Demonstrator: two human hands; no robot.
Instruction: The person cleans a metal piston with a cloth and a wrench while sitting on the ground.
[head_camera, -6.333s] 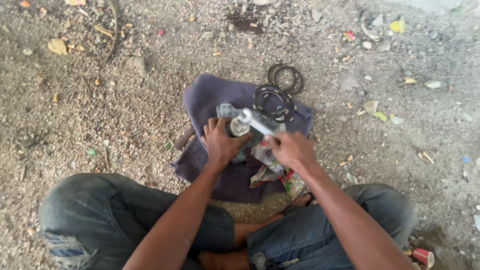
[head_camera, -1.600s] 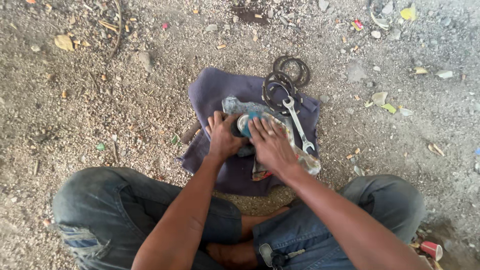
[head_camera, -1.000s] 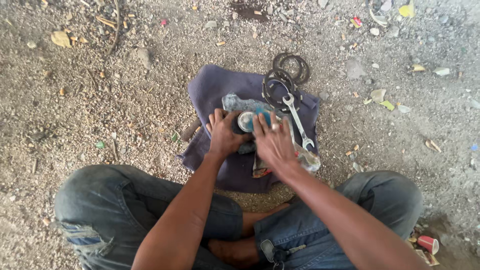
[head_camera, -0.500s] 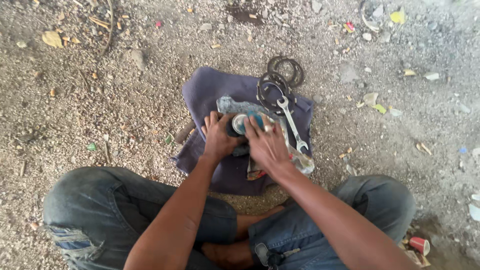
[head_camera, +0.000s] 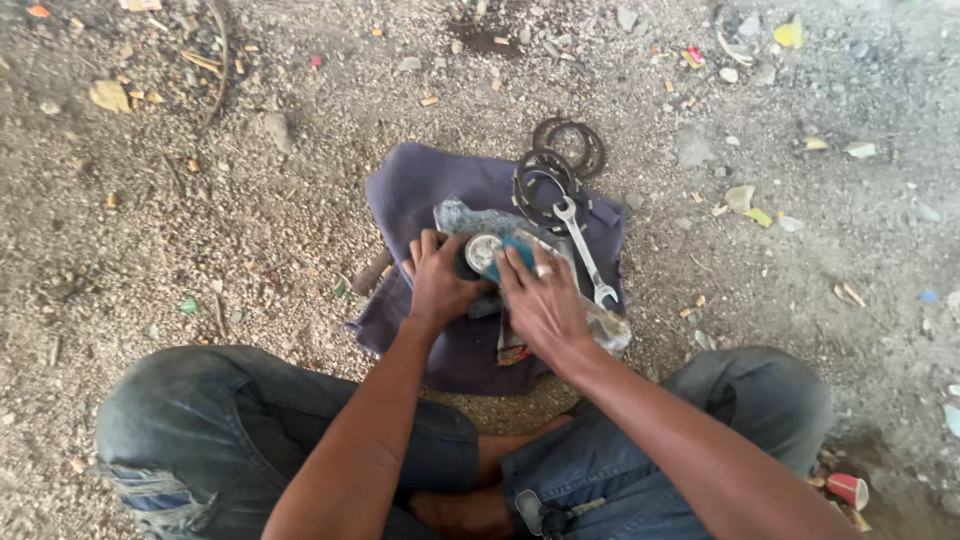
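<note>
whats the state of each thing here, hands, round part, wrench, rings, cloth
left hand: gripping the round metal part from its left side
right hand: laid flat over the part's right side, fingers pressing a blue bit against it
round metal part: held on the cloth, shiny face up
wrench: lying loose on the cloth, untouched
dark rings: stacked at the cloth's far corner
purple cloth: spread on the gravel

On the ground (head_camera: 200, 230) lies a cloth (head_camera: 420, 200), with a round metal part (head_camera: 484, 252) near its middle between the left hand (head_camera: 440, 285) and right hand (head_camera: 545, 305), a wrench (head_camera: 582, 250) to the right, and rings (head_camera: 555, 165) at its far-right corner.
</note>
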